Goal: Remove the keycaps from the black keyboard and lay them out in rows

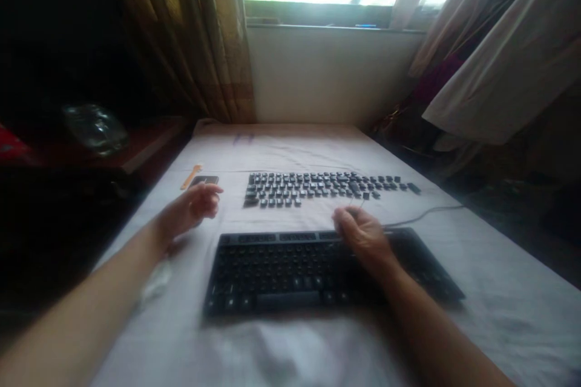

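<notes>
A black keyboard (pixel 276 254) with most of its keycaps off lies on the white cloth in front of me. Over its right part, my right hand (pixel 363 236) is closed on a wire keycap puller (pixel 362 203), whose two thin prongs point away from me. Beyond the keyboard, loose black keycaps (pixel 313 184) lie in rows. To the left, my left hand (pixel 197 202) is raised with loosely bent fingers and holds nothing I can see. Just behind it are a small dark flat object (pixel 204 180) and an orange tool (pixel 191 177).
The keyboard's cable (pixel 422 216) runs off to the right across the cloth-covered surface (pixel 503 266). A blurred whitish item (pixel 155 281) lies by my left forearm. Curtains (pixel 213 42) hang at the far left, and cloths (pixel 503 78) hang at the right beside the window wall.
</notes>
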The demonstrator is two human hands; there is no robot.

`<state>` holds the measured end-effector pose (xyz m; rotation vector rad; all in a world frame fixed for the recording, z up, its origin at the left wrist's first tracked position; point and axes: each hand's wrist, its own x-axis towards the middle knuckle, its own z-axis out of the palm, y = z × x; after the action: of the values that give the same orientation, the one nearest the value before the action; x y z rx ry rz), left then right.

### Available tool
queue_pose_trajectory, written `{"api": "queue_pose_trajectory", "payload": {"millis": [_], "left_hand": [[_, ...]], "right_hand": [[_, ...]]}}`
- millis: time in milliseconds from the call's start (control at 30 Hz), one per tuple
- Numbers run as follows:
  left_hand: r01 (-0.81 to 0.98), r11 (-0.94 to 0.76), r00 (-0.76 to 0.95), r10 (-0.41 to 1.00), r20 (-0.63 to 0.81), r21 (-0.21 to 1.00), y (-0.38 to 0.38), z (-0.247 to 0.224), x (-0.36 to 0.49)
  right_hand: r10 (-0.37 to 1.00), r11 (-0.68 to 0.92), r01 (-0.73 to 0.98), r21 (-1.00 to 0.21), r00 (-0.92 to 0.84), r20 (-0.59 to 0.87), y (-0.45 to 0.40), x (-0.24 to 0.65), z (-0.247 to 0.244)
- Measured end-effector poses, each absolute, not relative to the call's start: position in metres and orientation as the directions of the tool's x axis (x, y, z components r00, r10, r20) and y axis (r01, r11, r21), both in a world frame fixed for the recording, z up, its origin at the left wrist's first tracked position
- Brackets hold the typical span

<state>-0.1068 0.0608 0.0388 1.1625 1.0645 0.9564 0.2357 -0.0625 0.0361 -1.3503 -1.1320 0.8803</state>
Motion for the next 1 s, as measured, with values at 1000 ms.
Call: {"api": "queue_pose_trajectory", "payload": {"millis": [1000], "left_hand": [[0.397, -0.024, 0.48, 0.858, -0.184, 0.918, 0.041, -0.002, -0.064]], "right_hand": [[0.893, 0.389, 0.471, -0.792, -0.402, 0.201, -0.091, 0.214, 0.042]]}}
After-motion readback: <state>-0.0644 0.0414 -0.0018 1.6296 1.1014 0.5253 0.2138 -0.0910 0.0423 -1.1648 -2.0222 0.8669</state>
